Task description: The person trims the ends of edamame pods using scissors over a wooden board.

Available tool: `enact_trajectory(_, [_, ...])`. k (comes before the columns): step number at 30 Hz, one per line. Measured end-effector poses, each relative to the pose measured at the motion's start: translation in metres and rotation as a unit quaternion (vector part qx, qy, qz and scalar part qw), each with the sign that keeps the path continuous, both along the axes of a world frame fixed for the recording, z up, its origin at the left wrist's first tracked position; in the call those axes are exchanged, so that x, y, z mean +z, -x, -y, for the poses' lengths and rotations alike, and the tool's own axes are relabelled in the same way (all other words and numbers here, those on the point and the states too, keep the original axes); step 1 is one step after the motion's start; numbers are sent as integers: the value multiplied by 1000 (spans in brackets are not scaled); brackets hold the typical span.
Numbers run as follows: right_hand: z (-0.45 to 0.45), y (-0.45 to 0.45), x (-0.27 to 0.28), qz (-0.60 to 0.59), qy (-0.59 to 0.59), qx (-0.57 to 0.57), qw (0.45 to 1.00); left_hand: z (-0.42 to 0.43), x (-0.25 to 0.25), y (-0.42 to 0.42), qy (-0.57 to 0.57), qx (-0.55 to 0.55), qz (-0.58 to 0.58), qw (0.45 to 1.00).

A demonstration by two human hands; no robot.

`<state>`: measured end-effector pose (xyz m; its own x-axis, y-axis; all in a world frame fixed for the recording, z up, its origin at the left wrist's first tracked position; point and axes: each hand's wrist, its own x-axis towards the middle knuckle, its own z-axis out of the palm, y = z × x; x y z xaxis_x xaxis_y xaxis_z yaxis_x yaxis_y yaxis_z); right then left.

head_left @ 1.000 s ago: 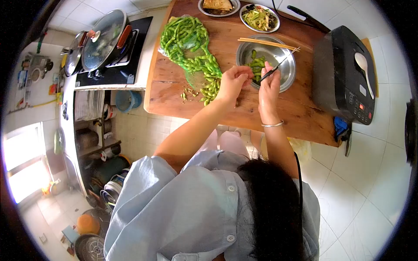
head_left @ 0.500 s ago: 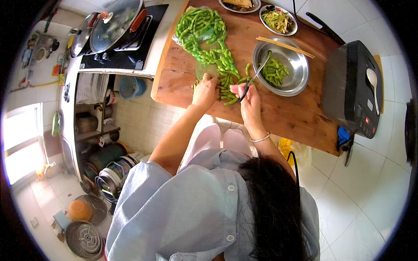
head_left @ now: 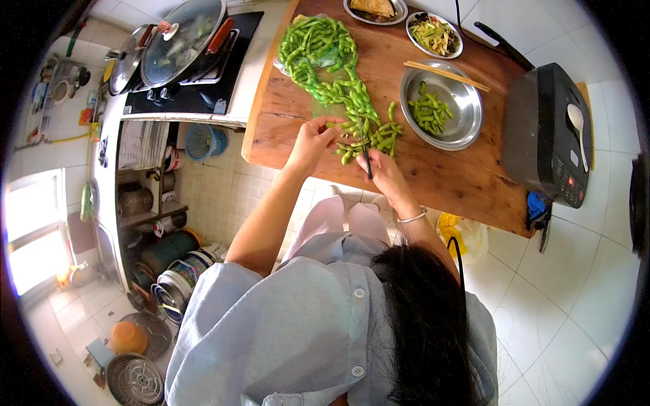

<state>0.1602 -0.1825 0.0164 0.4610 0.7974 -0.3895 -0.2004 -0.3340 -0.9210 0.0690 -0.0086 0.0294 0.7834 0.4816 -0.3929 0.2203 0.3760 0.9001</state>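
Note:
My right hand is closed around the dark handle of a pair of scissors, whose blades point away from me toward the left hand's fingertips. My left hand pinches a green edamame pod beside the blades. Loose edamame pods lie on the wooden table around both hands. Just beyond them, a green mesh bag full of pods spreads toward the back. To the right stands a metal bowl with cut pods in it.
Wooden chopsticks rest across the bowl's rim. Two dishes of food, including a plate of vegetables, sit at the back. A black cooker with a white spoon occupies the right end. Lidded pans stand on the stove at left.
The scissors have swung left from the bowl's edge to the pods by my left hand. My left hand has lifted slightly and now pinches a pod.

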Motion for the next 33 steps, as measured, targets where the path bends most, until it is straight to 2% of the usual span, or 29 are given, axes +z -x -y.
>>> enact_trajectory(4, [-10, 7, 9, -16, -5, 28, 999, -4, 6, 4, 94, 30, 50, 994])
enact_trajectory(15, [-35, 22, 24, -90, -22, 58, 994, -13, 17, 26, 77, 42, 67, 994])
enact_trajectory(27, [-47, 42, 28, -58, -17, 60, 996, -19, 22, 44, 34, 55, 55, 996])
enact_trajectory(33, [-50, 46, 38, -127, -50, 91, 986, -24, 16, 52, 38, 55, 71, 995])
